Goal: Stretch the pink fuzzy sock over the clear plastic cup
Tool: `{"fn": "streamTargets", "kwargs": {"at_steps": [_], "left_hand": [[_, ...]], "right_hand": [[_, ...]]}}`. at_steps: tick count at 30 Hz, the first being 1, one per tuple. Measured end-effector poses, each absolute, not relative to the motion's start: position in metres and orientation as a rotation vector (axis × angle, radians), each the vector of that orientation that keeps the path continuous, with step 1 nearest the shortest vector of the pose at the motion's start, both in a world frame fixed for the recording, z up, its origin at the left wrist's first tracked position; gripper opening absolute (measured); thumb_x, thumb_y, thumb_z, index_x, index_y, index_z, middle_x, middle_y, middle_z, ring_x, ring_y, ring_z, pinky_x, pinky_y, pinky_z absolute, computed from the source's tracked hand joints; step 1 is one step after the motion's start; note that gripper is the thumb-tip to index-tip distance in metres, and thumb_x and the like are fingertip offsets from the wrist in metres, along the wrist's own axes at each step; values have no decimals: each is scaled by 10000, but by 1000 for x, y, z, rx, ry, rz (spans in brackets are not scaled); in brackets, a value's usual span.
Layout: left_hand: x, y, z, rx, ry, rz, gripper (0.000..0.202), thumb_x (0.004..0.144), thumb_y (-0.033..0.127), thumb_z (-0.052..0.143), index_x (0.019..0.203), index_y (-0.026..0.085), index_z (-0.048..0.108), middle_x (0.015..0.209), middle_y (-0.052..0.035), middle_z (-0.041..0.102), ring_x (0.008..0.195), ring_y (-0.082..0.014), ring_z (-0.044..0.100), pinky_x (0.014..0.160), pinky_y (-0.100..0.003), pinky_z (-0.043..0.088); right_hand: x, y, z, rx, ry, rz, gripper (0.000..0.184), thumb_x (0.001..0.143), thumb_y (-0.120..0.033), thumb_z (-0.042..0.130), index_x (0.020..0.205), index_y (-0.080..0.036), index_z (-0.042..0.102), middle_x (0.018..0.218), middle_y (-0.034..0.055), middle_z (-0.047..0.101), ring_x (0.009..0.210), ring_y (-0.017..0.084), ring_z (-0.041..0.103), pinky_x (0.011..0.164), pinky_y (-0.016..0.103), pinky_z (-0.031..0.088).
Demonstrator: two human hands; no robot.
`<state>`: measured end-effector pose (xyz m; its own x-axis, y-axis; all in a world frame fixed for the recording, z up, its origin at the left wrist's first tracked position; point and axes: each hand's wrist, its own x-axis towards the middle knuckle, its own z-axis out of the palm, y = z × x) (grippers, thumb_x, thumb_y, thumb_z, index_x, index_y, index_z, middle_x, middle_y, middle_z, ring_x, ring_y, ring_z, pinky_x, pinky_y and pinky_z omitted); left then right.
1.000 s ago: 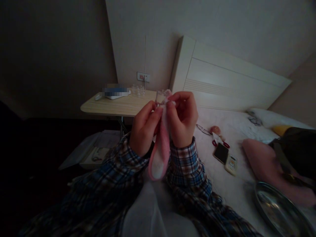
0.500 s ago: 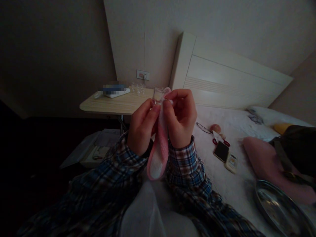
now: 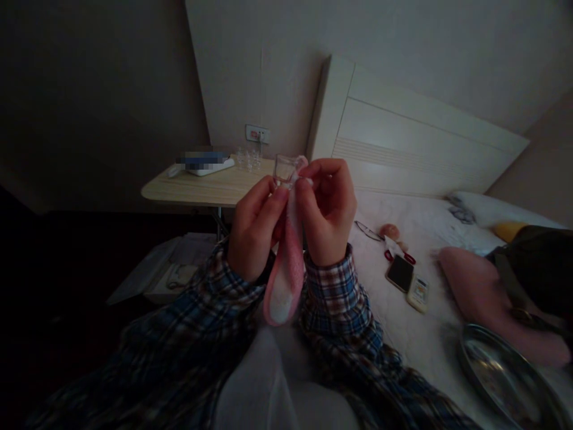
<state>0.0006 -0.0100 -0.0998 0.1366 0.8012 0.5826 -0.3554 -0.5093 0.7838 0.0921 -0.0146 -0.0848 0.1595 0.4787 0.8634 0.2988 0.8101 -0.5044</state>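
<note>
Held up in front of me is a small clear glass cup. The fingers of my left hand are closed around its lower part. My right hand pinches a pink and white cloth against the cup's right side, thumb and forefinger together. The cloth hangs down in a narrow folded strip between my wrists, and a bit of it shows at the cup's rim. Several similar small glasses stand on the wooden table behind my left hand.
A white device with a blurred top lies on the table. On the bed at right are a phone, a pale case, red-handled scissors, glasses, a pink pillow and a metal tray. An open box sits below the table.
The glass cup has tilted slightly left and risen a little, showing more of its side. Both hands keep their grip, and the hanging cloth has swung slightly left.
</note>
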Motion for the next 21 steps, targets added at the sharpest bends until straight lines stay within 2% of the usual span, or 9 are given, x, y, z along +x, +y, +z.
{"fn": "streamTargets", "kwargs": {"at_steps": [7, 16, 21], "left_hand": [[0, -11, -98, 1496, 501, 1557, 200, 819, 339, 490, 691, 185, 481, 531, 30, 368, 390, -36, 301, 299, -209, 196], [1, -7, -105, 1543, 568, 1592, 227, 819, 389, 466, 699, 200, 501, 495, 37, 335, 353, -47, 288, 291, -210, 197], [1, -7, -105, 1554, 563, 1589, 226, 823, 382, 461, 695, 200, 495, 497, 37, 342, 351, -44, 298, 298, -213, 202]], "right_hand": [[89, -19, -81, -642, -1410, 116, 37, 822, -242, 451, 856, -242, 435, 783, -22, 502, 651, 83, 530, 565, 240, 473], [93, -14, -86, -722, -1459, 115, 109, 826, -362, 451, 858, -259, 432, 780, -1, 552, 693, 109, 536, 600, 240, 485], [94, -12, -87, -727, -1466, 114, 87, 835, -343, 438, 863, -261, 428, 759, -9, 538, 668, 100, 529, 575, 229, 475]]}}
